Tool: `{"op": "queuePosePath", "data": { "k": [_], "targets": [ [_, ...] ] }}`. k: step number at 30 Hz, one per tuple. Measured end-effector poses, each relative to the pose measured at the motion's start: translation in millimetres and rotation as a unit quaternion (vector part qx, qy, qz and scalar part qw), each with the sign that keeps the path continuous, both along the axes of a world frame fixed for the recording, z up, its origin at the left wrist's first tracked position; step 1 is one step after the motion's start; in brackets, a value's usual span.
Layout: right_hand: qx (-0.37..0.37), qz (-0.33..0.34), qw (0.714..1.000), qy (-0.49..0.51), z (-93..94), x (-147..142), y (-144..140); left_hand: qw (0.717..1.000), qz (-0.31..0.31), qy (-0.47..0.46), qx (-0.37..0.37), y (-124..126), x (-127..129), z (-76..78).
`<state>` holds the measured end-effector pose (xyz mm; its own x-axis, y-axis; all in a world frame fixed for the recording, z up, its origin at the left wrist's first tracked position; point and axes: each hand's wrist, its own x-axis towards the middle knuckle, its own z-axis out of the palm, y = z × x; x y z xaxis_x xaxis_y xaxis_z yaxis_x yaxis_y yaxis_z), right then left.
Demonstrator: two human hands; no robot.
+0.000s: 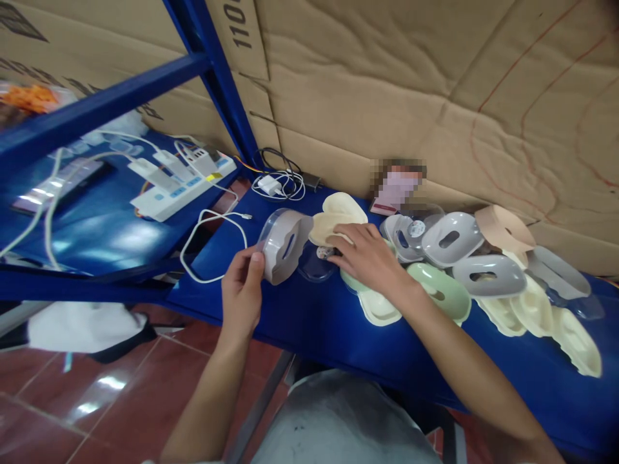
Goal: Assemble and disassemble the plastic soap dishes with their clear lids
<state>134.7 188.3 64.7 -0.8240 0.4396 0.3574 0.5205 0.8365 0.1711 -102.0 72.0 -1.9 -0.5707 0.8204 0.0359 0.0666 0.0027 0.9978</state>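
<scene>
Two hands busy on the blue table point(300, 316): one part held up, another being picked from the heap.
Left hand point(242, 290) pinches a grey oval shell point(284, 245) under a clear cover, standing on edge, slot facing right, long axis leaning up and right. Right hand point(370, 258) lies flat, fingers spread, on a beige heart-shaped piece point(336, 216) beside the pile of plastic shells point(483, 277); whether it grips anything, I cannot tell. Mating a piece to the shell looks next, which calls for lining up the ovals.

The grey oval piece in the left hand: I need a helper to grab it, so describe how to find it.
On the blue table, look left of the pile of shells. The left hand holds the grey oval piece on edge; unlike the rest, it carries a clear cover.
</scene>
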Motion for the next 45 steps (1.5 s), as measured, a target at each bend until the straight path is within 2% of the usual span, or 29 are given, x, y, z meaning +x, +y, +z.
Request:
{"op": "queuePosePath", "data": {
  "k": [3, 5, 9, 11, 13, 14, 16, 17, 19, 21, 24, 27, 29, 31, 33, 35, 39, 42, 45],
  "targets": [
    [0.049, 0.057, 0.997, 0.022, 11.0, -10, -21, 1.0, -0.02, -0.007, -0.004, -6, 11, 7.8],
    [0.095, 0.087, 0.992, 0.018, 15.0, -14, -31, 0.997, -0.054, -0.053, -0.01, -7, 18, 14.4],
    [0.193, 0.115, 0.973, 0.062, 6.6, -5, -38, 0.984, -0.071, -0.165, -0.019, -1, 23, 22.9],
    [0.193, 0.121, 0.97, 0.084, -0.8, 2, -39, 0.983, -0.042, -0.177, -0.011, 3, 20, 21.5],
    [0.146, 0.094, 0.982, 0.072, -5.5, 8, -38, 0.991, 0.011, -0.134, 0.02, 6, 14, 16.2],
    [0.117, 0.072, 0.989, 0.056, -6.2, 9, -35, 0.995, 0.042, -0.082, 0.036, 8, 11, 12.5],
    [0.079, 0.024, 0.996, 0.029, -4.6, 9, -28, 0.993, 0.077, 0.075, 0.045, 12, 3, 4.5],
    [0.072, -0.001, 0.997, 0.023, -2.7, 8, -24, 0.982, 0.074, 0.169, 0.037, 13, -1, 0.6],
    [0.056, -0.064, 0.996, 0.019, 1.6, 5, -15, 0.942, 0.041, 0.333, 0.017, 16, -7, -5.9],
    [0.012, -0.139, 0.99, 0.007, 5.1, 3, -8, 0.904, -0.005, 0.426, 0.02, 17, -10, -9.9],
    [-0.092, -0.23, 0.969, -0.014, 8.9, 6, -12, 0.887, -0.058, 0.458, 0.036, 15, -9, -9.9],
    [-0.15, -0.225, 0.963, 0.014, 15.0, 23, -35, 0.889, -0.073, 0.45, 0.038, 8, -6, -3.5],
    [-0.144, -0.189, 0.97, 0.057, 18.0, 43, -60, 0.891, -0.072, 0.447, 0.034, 1, -1, 1.3],
    [-0.119, -0.192, 0.97, 0.093, 14.4, 71, -87, 0.887, -0.069, 0.453, 0.049, -7, 6, 4.2],
    [-0.084, -0.25, 0.959, 0.102, 1.9, 104, -111, 0.88, -0.079, 0.463, 0.076, -15, 20, 4.7],
    [-0.053, -0.313, 0.943, 0.094, -15.8, 135, -132, 0.866, -0.122, 0.472, 0.112, -22, 40, 4.1],
    [-0.021, -0.339, 0.931, 0.134, -42.1, 179, -163, 0.811, -0.283, 0.478, 0.185, -32, 91, 1.8],
    [0.028, -0.362, 0.911, 0.197, -47.0, 190, -184, 0.761, -0.366, 0.503, 0.182, -37, 120, -1.8],
    [0.045, -0.381, 0.896, 0.224, -50.6, 194, -200, 0.716, -0.426, 0.525, 0.173, -42, 133, -4.7]
  ]
}}
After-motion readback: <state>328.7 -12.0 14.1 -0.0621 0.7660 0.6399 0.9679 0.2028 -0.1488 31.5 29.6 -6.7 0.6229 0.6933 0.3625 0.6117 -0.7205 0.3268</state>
